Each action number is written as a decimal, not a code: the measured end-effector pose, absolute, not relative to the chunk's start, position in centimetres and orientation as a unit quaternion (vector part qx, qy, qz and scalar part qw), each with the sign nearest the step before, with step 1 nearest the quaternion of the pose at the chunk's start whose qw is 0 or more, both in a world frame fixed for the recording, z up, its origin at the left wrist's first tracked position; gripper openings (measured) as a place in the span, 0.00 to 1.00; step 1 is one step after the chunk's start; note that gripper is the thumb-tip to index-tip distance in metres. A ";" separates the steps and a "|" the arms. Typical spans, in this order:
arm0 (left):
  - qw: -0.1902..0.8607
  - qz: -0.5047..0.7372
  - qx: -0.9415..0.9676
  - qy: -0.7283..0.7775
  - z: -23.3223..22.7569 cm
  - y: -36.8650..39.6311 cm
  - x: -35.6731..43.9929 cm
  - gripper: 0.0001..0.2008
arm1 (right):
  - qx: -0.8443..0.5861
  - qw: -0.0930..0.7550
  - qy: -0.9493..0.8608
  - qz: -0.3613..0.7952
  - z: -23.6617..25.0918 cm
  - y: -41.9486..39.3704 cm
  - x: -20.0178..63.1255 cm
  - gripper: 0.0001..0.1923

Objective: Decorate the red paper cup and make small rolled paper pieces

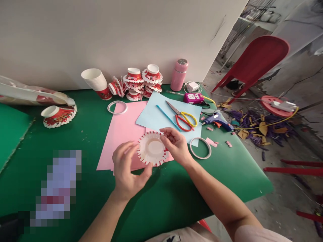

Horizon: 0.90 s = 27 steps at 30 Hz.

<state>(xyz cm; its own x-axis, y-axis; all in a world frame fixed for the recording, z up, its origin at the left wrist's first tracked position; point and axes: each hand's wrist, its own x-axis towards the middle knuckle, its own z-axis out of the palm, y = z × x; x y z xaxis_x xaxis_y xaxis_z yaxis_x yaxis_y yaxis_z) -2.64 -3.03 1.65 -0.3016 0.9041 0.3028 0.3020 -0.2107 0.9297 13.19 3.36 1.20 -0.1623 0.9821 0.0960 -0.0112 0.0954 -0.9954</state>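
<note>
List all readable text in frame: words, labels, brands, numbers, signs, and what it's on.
"K", apparently: dark mark on the shirt, cut by the frame edge; not certain.
Purple box: white markings, too blurred to read.
Red printed cups: print too small to read.
Held cup: none visible.
No other legible text.

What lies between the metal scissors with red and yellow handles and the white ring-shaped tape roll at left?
A slim blue stick on the light blue paper sheet, then bare pink paper; head view.
</note>
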 end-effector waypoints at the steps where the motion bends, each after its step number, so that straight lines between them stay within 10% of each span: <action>1: 0.257 0.558 0.549 0.567 1.6 -3.2 -2.3 0.26 | -0.440 0.487 -0.541 0.526 1.0 3.4 13.0 0.13; 12: 0.264 0.457 0.619 0.582 1.4 -2.9 -1.9 0.07 | -0.418 0.432 -0.489 0.632 0.9 2.9 12.4 0.17; 18: 0.573 0.463 0.439 0.514 3.4 -2.6 -3.3 0.08 | -0.347 0.429 -0.676 0.489 2.7 3.4 14.5 0.16; 27: 0.696 0.441 0.317 0.469 2.5 -2.0 -4.1 0.11 | -0.341 0.328 -0.550 0.688 2.0 3.1 13.7 0.15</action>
<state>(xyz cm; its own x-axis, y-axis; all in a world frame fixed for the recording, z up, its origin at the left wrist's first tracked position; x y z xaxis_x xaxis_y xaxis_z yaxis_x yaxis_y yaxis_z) -4.14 -1.98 2.49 0.1710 0.9118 -0.3734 -0.3176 0.4097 0.8551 13.73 3.11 2.01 -0.5522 0.8267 -0.1078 -0.0767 -0.1791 -0.9808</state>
